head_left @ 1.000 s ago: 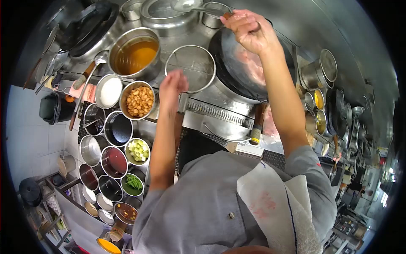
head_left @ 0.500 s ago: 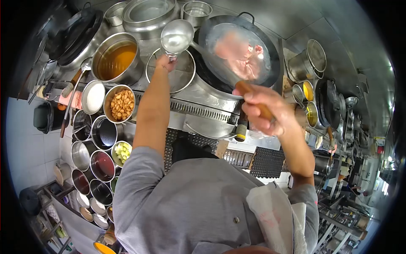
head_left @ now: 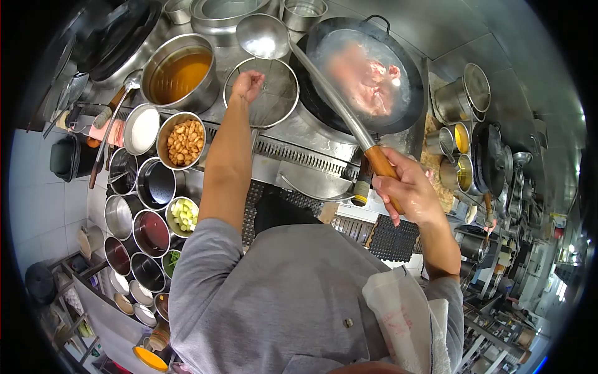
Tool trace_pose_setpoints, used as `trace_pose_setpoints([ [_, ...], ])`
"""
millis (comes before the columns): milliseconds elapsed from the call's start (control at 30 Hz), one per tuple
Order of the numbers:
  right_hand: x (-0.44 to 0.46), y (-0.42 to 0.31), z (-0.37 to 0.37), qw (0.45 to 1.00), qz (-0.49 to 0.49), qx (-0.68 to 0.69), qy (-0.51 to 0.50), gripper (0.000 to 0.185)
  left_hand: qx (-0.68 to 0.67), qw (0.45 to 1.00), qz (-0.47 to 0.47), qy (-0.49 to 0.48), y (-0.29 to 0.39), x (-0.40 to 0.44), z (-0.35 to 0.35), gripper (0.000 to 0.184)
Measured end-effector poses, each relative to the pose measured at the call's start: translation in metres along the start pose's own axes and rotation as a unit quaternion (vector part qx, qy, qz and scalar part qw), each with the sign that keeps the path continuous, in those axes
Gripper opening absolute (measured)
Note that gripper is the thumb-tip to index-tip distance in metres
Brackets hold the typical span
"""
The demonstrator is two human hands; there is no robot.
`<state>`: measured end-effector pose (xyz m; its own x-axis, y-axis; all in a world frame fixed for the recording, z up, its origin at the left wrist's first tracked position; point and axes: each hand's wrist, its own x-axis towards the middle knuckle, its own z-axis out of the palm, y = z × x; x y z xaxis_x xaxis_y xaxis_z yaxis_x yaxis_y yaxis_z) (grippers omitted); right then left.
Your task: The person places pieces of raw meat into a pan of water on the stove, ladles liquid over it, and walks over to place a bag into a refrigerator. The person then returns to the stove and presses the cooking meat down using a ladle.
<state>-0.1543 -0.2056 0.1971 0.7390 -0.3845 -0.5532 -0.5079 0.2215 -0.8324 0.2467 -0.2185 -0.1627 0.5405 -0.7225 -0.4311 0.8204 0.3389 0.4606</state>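
Two hands in view. Right hand (head_left: 406,187): closed round the wooden handle (head_left: 381,163) of the ladle (head_left: 336,103), whose bowl is raised just beyond the sieve (head_left: 278,90), left of the wok (head_left: 413,93). Left hand (head_left: 249,85): over the sieve's left side, fingers loosely curled; cannot tell whether anything is gripped. Meat (head_left: 372,87) lies in cloudy liquid in the wok.
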Motion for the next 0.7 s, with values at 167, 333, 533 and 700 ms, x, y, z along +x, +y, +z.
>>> trace_pose_setpoints([
  [167, 0.000, 0.001, 0.001, 1.000, -0.010, 0.010, 0.014, 0.043, 0.002, 0.997, 0.076, -0.018, 0.002, -0.002, -0.004, 0.013],
  [333, 0.002, 0.005, 0.002, 1.000, -0.011, 0.018, 0.021, 0.041, 0.017, 0.994, 0.112, 0.008, -0.001, -0.004, -0.002, 0.019],
  [533, 0.008, 0.003, -0.001, 0.999, -0.011, 0.049, 0.016, 0.039, 0.129, 0.986, 0.106, 0.000, 0.004, 0.000, -0.014, 0.036],
  [700, 0.052, -0.024, 0.003, 0.999, -0.032, 0.010, 0.008, 0.039, 0.224, 0.952, 0.130, 0.163, 0.003, -0.069, 0.029, 0.037],
])
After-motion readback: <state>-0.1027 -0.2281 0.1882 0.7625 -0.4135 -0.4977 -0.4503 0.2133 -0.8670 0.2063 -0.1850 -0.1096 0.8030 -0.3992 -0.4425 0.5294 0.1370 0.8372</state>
